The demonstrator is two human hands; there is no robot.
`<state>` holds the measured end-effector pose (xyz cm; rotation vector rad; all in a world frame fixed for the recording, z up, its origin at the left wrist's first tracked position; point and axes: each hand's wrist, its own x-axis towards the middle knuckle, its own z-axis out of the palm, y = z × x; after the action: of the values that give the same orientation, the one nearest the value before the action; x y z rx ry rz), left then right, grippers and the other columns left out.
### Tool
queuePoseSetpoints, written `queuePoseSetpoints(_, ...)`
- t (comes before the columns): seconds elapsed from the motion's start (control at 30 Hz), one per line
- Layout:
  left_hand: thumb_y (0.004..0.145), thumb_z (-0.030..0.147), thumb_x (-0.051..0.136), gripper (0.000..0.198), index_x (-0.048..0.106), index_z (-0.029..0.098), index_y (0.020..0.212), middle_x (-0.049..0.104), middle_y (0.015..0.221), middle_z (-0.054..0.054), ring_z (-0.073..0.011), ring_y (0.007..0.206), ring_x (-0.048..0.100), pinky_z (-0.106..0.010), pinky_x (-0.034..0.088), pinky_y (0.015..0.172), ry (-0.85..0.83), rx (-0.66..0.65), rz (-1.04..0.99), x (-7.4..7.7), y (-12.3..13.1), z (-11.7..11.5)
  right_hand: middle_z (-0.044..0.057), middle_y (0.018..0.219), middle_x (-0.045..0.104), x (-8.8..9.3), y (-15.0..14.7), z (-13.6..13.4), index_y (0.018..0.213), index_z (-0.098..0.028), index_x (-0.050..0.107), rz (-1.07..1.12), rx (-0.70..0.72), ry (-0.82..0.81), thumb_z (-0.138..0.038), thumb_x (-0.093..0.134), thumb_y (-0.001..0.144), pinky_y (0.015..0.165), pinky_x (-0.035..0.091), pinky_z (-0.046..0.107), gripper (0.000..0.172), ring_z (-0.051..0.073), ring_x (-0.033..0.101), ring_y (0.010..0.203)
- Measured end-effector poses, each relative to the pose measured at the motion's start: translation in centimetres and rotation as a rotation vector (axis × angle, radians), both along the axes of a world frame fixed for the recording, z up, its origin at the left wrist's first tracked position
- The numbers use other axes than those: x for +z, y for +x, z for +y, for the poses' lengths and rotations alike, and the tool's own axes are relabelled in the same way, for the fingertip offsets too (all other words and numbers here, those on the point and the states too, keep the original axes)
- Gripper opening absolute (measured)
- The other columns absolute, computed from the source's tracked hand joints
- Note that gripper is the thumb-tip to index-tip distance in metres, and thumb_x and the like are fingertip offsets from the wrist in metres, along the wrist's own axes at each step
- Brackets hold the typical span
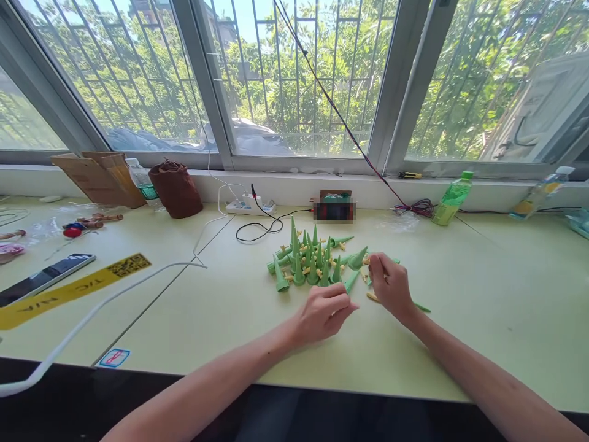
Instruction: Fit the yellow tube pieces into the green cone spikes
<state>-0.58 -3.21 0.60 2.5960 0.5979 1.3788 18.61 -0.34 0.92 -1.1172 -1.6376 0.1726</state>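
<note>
A cluster of pale green pointed cones (pixel 312 271) with small yellow pieces at their bases stands and lies on the table in front of me. My right hand (pixel 390 283) is closed at the right edge of the cluster. Its fingertips pinch a tilted green cone (pixel 358 259) by the small yellow part at its base. Nearer to me, my left hand (pixel 324 312) is closed, fingers curled, just below the cluster; whatever it may hold is hidden. A lying green cone (pixel 352 281) is close above its knuckles. Green and yellow pieces lie partly behind my right hand.
Behind the cones are a power strip (pixel 251 207), a black cable (pixel 260 233) and a small box (pixel 335 205). A green bottle (pixel 453 199) stands at the right. On the left lie a phone (pixel 48 276) and a brown bag (pixel 175 189). A white cord (pixel 115 298) crosses the left foreground.
</note>
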Motion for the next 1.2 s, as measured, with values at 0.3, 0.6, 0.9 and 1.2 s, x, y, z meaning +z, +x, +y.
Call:
queuePoseSetpoints(0.3, 0.093, 0.038, 0.056, 0.054, 0.028, 0.017, 0.052, 0.028, 0.056, 0.005, -0.0072, 0.047, 0.023, -0.025, 0.022, 0.047, -0.136, -0.146, 0.128, -0.3, 0.2, -0.1, -0.005, 0.051, 0.037, 0.6, 0.2, 0.7, 0.065, -0.020, 0.047, 0.076, -0.008, -0.091, -0.046, 0.046, 0.096, 0.047, 0.030, 0.025, 0.041, 0.011, 0.034, 0.048)
queuePoseSetpoints(0.6, 0.099, 0.034, 0.040, 0.052, 0.031, 0.017, 0.051, 0.030, 0.052, 0.004, -0.0081, 0.046, 0.026, -0.026, 0.022, 0.047, -0.143, -0.115, 0.140, -0.5, 0.6, -0.1, -0.002, 0.055, 0.054, 1.6, 0.5, 2.6, 0.069, -0.017, 0.059, 0.525, 0.189, -0.349, -0.048, 0.065, 0.082, 0.040, 0.038, 0.023, 0.034, 0.009, 0.046, 0.043)
queuePoseSetpoints(0.9, 0.099, 0.034, 0.037, 0.052, 0.028, 0.017, 0.051, 0.030, 0.051, 0.004, -0.0079, 0.045, 0.024, -0.026, 0.022, 0.047, -0.182, -0.140, 0.178, -0.7, 0.9, -0.4, 0.001, 0.054, 0.061, 1.8, 0.1, 6.0, 0.070, -0.015, 0.058, 0.535, 0.224, -0.683, -0.037, 0.074, 0.074, 0.035, 0.037, 0.019, 0.028, 0.008, 0.051, 0.040)
queuePoseSetpoints(1.2, 0.097, 0.030, 0.041, 0.050, 0.026, 0.017, 0.051, 0.027, 0.051, 0.004, -0.0074, 0.044, 0.023, -0.026, 0.020, 0.046, -0.191, -0.123, 0.175, -0.8, 0.9, -0.7, 0.000, 0.049, 0.060, 0.5, -1.6, 9.5, 0.070, -0.015, 0.058, 0.255, 0.084, -0.779, -0.019, 0.053, 0.086, 0.031, 0.029, 0.019, 0.017, 0.007, 0.044, 0.032)
